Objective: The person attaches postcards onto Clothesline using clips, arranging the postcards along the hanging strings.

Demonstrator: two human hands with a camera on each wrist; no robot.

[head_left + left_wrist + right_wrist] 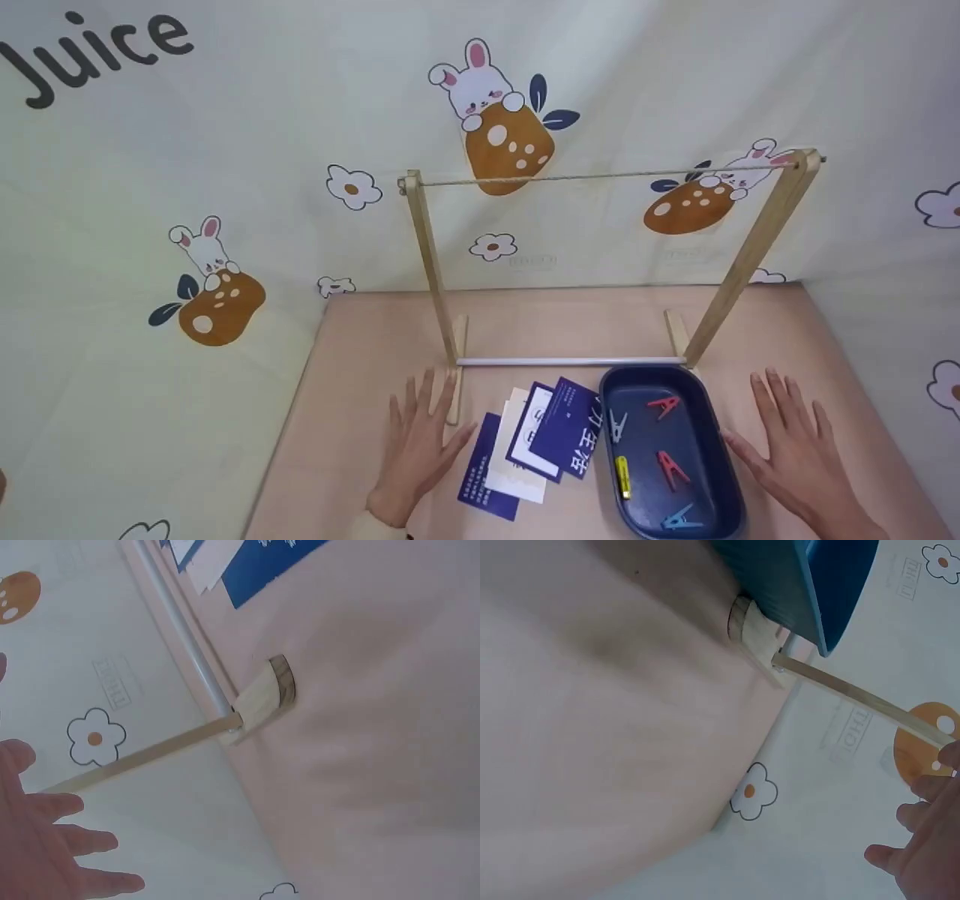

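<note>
My left hand (420,450) is spread with straight fingers, palm down, left of a fanned stack of cards. Its thumb reaches toward the lowest blue card (480,480). Above that card overlap a cream card (514,457), a white card with a blue border (534,420) and another blue card (564,420) with white lettering. To the right stands a dark blue tray (709,442) holding two red clothespins (673,469), a grey one (617,426), a yellow one (622,477) and a light blue one (681,519). My right hand (802,457), fingers also straight, is beside the tray's right wall and holds nothing.
A wooden frame stands behind the cards and tray, with a left post (431,270), a right post (750,262), a string (600,177) between their tops and a white rod (570,361) low down. Patterned cloth (315,90) hangs behind the pink table (345,337).
</note>
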